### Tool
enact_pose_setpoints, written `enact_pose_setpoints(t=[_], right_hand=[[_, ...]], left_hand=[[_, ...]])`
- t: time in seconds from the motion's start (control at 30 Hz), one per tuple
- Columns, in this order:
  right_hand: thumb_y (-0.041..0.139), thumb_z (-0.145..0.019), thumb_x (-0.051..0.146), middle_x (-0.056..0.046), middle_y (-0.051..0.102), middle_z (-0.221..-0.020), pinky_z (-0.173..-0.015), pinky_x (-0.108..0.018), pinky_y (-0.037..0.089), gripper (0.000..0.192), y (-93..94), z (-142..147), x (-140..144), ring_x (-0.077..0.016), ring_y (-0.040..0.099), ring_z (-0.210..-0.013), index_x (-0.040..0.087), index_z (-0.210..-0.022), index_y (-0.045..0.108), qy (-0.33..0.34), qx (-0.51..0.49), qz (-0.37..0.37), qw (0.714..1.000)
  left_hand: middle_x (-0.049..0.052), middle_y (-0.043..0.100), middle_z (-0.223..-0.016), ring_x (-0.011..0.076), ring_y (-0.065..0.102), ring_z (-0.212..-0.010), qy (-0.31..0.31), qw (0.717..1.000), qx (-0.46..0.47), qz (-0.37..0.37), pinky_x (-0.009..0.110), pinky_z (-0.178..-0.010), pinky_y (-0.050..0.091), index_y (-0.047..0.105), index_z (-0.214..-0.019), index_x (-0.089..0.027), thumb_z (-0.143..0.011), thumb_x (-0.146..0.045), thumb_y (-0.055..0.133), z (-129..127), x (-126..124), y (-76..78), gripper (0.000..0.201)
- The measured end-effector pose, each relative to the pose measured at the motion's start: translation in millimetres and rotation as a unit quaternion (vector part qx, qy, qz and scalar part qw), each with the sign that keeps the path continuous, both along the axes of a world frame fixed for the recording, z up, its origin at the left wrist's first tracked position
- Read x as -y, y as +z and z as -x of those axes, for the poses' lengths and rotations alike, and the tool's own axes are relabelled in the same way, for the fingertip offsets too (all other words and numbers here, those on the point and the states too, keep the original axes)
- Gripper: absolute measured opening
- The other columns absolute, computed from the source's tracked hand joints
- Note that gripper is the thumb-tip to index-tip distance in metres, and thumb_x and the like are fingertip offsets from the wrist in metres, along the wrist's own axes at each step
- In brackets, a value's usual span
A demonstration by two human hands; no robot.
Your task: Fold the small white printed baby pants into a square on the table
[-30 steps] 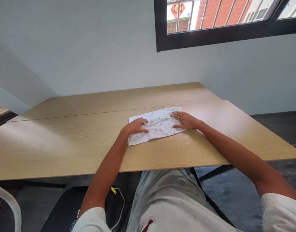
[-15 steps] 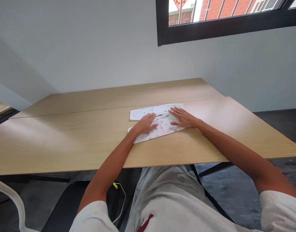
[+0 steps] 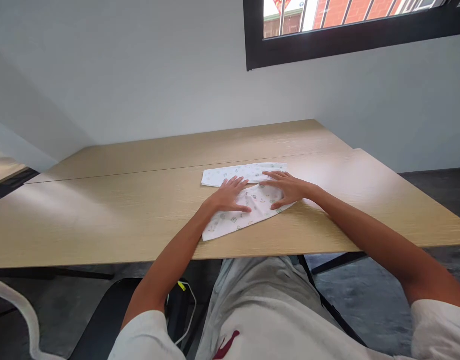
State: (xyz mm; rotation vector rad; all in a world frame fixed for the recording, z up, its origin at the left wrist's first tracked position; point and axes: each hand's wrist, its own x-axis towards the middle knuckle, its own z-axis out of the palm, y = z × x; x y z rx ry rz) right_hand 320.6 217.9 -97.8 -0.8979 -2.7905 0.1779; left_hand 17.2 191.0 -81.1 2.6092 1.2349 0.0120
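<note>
A small white garment with a tiny printed pattern, which looks like a pair of baby pants (image 3: 252, 213), lies flat on the wooden table. Its two leg-like strips spread apart towards the left, with bare wood between them there. On the nearer strip rests my left hand (image 3: 230, 196), fingers spread and thumb pointing right. My right hand (image 3: 288, 189) lies over the right part of the cloth, also with fingers apart, its fingertips by the gap between the strips. Neither hand grips the fabric. Both palms hide part of it.
The wooden table (image 3: 113, 215) stretches far to both sides, with a seam across it and its front edge close to my lap. Behind it rises a white wall (image 3: 158, 70) with a dark-framed window (image 3: 327, 47). A black chair (image 3: 102, 320) stands below at left.
The nearer strip has moved towards me, with its left end now closer to the table's front edge. My hands have shifted slightly, and their thumbs stand further from the fingers.
</note>
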Motion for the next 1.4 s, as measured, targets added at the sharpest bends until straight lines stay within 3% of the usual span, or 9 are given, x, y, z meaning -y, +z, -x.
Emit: enact_pose_setpoints(t=[0.13, 0.27, 0.4, 0.57, 0.77, 0.87, 1.03, 1.17, 1.4], right_hand=[[0.071, -0.076, 0.076, -0.011, 0.042, -0.149, -0.106, -0.058, 0.037, 0.075, 3.1, 5.1, 1.8, -0.0393, 0.040, -0.133, 0.027, -0.132, 0.062, 0.015, -0.013, -0.004, 1.000], [0.061, -0.091, 0.065, -0.012, 0.060, -0.123, -0.094, -0.050, 0.045, 0.054, 5.1, 8.7, 1.2, -0.0329, 0.055, -0.112, 0.023, -0.124, 0.064, 0.028, -0.057, -0.005, 0.998], [0.041, -0.104, 0.051, -0.013, 0.062, -0.117, -0.090, -0.047, 0.047, 0.044, 3.8, 12.5, 2.0, -0.0303, 0.056, -0.105, 0.021, -0.124, 0.066, 0.030, -0.072, -0.031, 0.996], [0.043, -0.104, 0.045, -0.014, 0.059, -0.121, -0.088, -0.048, 0.049, 0.040, -2.5, 15.0, 1.4, -0.0313, 0.057, -0.105, 0.021, -0.121, 0.070, 0.005, -0.069, -0.053, 0.996], [0.048, -0.102, 0.046, -0.014, 0.052, -0.137, -0.097, -0.056, 0.044, 0.042, -10.0, 12.7, 0.4, -0.0366, 0.049, -0.122, 0.025, -0.136, 0.061, -0.031, -0.033, -0.056, 0.997], [0.046, -0.103, 0.049, -0.014, 0.045, -0.146, -0.102, -0.058, 0.040, 0.048, -12.0, 11.1, 0.8, -0.0390, 0.043, -0.129, 0.025, -0.144, 0.054, -0.040, -0.013, -0.056, 0.998], [0.039, -0.105, 0.054, -0.015, 0.036, -0.153, -0.105, -0.060, 0.036, 0.057, -10.9, 10.3, 2.2, -0.0399, 0.037, -0.135, 0.023, -0.152, 0.044, -0.037, 0.028, -0.055, 0.997], [0.038, -0.105, 0.056, -0.015, 0.035, -0.154, -0.106, -0.060, 0.035, 0.058, -8.9, 10.3, 2.6, -0.0391, 0.036, -0.137, 0.022, -0.152, 0.043, -0.036, 0.039, -0.053, 0.997], [0.041, -0.104, 0.056, -0.014, 0.034, -0.155, -0.106, -0.060, 0.035, 0.059, -8.1, 9.6, 0.7, -0.0399, 0.035, -0.137, 0.023, -0.153, 0.042, -0.037, 0.035, -0.039, 0.998]], left_hand=[[0.005, 0.020, -0.165, 0.0306, 0.011, -0.153, -0.070, 0.997, 0.026, -0.006, 0.049, -0.124, 0.009, 0.034, -0.155, -0.028, -0.088, -0.073, 0.052, -10.9, 6.6, -0.7, 0.083], [0.008, 0.026, -0.162, 0.0320, 0.018, -0.151, -0.091, 0.995, 0.028, 0.006, 0.050, -0.124, 0.014, 0.041, -0.152, -0.028, -0.078, -0.076, 0.064, -11.0, 9.7, 2.7, 0.091], [0.012, 0.023, -0.163, 0.0347, 0.018, -0.151, -0.097, 0.994, 0.041, 0.023, 0.053, -0.123, 0.016, 0.047, -0.148, -0.029, -0.068, -0.078, 0.072, -7.2, 11.6, 6.7, 0.097], [0.013, 0.021, -0.163, 0.0394, 0.015, -0.150, -0.092, 0.994, 0.039, 0.033, 0.063, -0.120, 0.013, 0.049, -0.144, -0.029, -0.065, -0.076, 0.076, -9.4, 14.9, 6.8, 0.096], [0.012, 0.034, -0.157, 0.0311, 0.028, -0.146, -0.081, 0.992, 0.089, -0.030, 0.055, -0.121, 0.019, 0.061, -0.128, -0.025, -0.101, -0.055, 0.042, -13.8, 12.8, -1.9, 0.045], [0.013, 0.039, -0.153, 0.0291, 0.033, -0.144, -0.082, 0.990, 0.104, -0.058, 0.053, -0.119, 0.025, 0.063, -0.125, -0.024, -0.104, -0.043, 0.033, -14.8, 10.6, -5.9, 0.041], [0.015, 0.040, -0.151, 0.0284, 0.034, -0.143, -0.076, 0.987, 0.109, -0.088, 0.054, -0.116, 0.030, 0.059, -0.130, -0.022, -0.102, -0.032, 0.039, -15.1, 7.9, -10.9, 0.036], [0.015, 0.039, -0.153, 0.0273, 0.033, -0.144, -0.048, 0.994, 0.085, -0.056, 0.050, -0.118, 0.029, 0.048, -0.143, -0.021, -0.102, -0.033, 0.041, -13.8, 7.2, -10.8, 0.044], [0.007, 0.011, -0.166, 0.0300, 0.008, -0.153, -0.027, 0.999, 0.000, 0.038, 0.056, -0.122, 0.009, 0.024, -0.157, -0.031, -0.096, -0.066, 0.044, -10.1, 11.4, 0.2, 0.073]])
